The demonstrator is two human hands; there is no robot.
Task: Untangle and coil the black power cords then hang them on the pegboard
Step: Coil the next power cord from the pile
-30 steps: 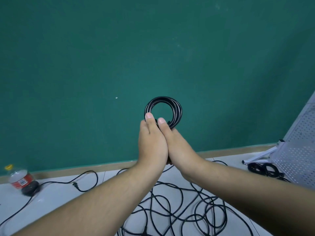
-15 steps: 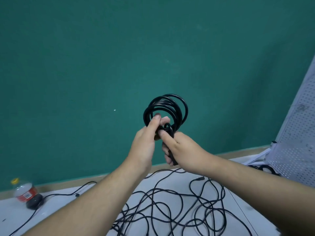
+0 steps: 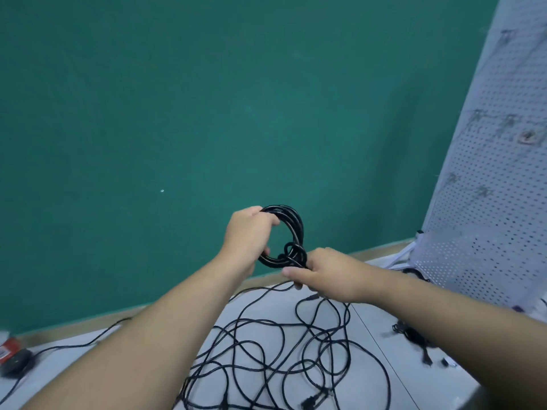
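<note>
Black coil [image 3: 297,229]: tight loops, knot at 6 o'clock. L hand [image 3: 245,235] grips its 9 o'clock side; R hand [image 3: 328,273] clamps 5 o'clock.

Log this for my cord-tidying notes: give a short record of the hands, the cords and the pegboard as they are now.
left hand: grips the coiled cord at its upper left
right hand: grips the wrapped end at the coil's bottom
coiled cord: held in the air before the green wall
loose cords: tangled on the floor below
pegboard: at right, no cord on its visible part
</note>
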